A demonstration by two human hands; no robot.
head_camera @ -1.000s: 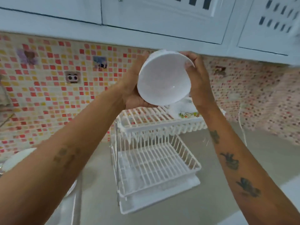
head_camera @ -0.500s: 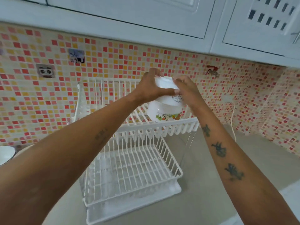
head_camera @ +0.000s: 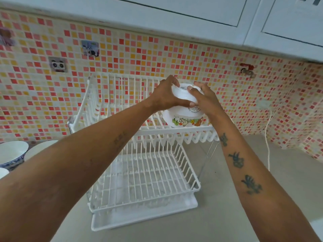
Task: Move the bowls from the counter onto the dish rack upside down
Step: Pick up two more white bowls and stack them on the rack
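Observation:
A white bowl [head_camera: 181, 98] is held upside down between my left hand [head_camera: 166, 96] and my right hand [head_camera: 204, 98], both gripping its base and sides. It sits on top of another upside-down white bowl with a cartoon band [head_camera: 185, 120], which rests at the right of the top tier of the white two-tier dish rack [head_camera: 125, 102]. On the counter at the far left stand a blue-patterned bowl [head_camera: 12, 154] and a plain white bowl [head_camera: 37, 148], partly hidden by my left arm.
The rack's lower tier [head_camera: 145, 180] holds nothing, with a drip tray under it. A tiled wall rises behind the rack, cabinets hang above. A white cord [head_camera: 267, 142] runs down the wall at the right onto the grey counter [head_camera: 227, 215].
The bowl was turned from facing me to upside down and lowered onto the cartoon bowl on the top tier. Both hands came down with it and stay on it.

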